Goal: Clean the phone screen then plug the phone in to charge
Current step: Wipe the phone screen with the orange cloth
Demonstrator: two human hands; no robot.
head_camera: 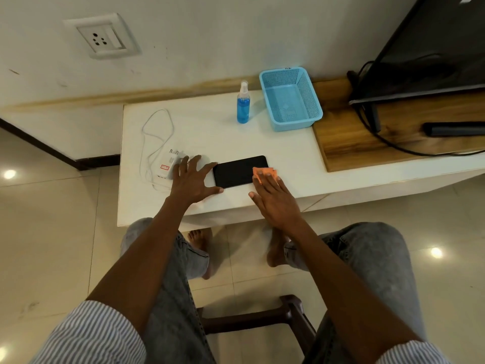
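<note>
A black phone (236,171) lies screen up on the white table (283,158), near its front edge. My left hand (193,181) rests flat with spread fingers against the phone's left end. My right hand (273,199) presses an orange cloth (263,173) onto the phone's right end. A white charger (168,165) with its white cable (157,127) lies just left of my left hand. A wall socket (101,36) is on the wall at the upper left.
A spray bottle of blue liquid (243,103) and a blue plastic basket (290,98) stand at the table's back. To the right lie a wooden board (367,137), a TV (433,48), black cables and a dark remote (454,128). A stool (252,319) is below me.
</note>
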